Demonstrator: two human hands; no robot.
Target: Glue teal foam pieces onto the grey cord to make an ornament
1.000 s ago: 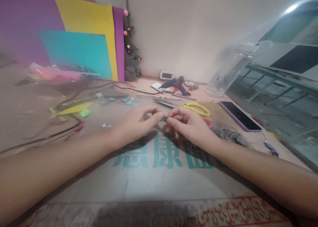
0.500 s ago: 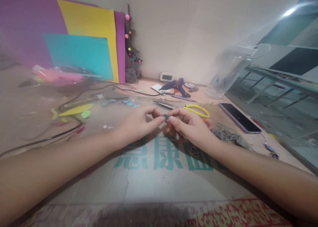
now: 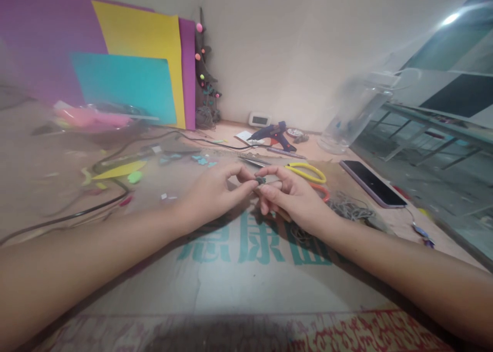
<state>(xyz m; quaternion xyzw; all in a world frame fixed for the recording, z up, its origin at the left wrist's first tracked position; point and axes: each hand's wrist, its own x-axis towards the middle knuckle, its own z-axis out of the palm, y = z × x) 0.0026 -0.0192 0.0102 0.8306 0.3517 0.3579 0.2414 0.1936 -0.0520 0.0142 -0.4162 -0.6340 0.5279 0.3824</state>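
Over the printed board, a small dark grey-green piece [image 3: 261, 180] sits between the fingertips of both hands; it is too small to name. My left hand [image 3: 227, 190] pinches its left side with thumb and index finger. Around its right side curl the thumb and index finger of my right hand [image 3: 295, 192], with the other fingers bent underneath. Scissors with yellow and orange handles [image 3: 308, 171] lie just beyond my right hand, partly hidden by it. A tangle of grey yarn [image 3: 352, 208] is to the right of that hand.
Further back lie a glue gun [image 3: 273, 134], a small white digital clock [image 3: 260, 119] and a clear jug [image 3: 341, 121]. A phone [image 3: 372, 183] rests at the right edge. A black cord [image 3: 73, 217] and coloured scraps cover the left, before coloured sheets [image 3: 127, 85].
The right thumb and index finger have parted a little around the piece, and its lower fingers have shifted. The left hand keeps its pinch. The view has moved slightly.
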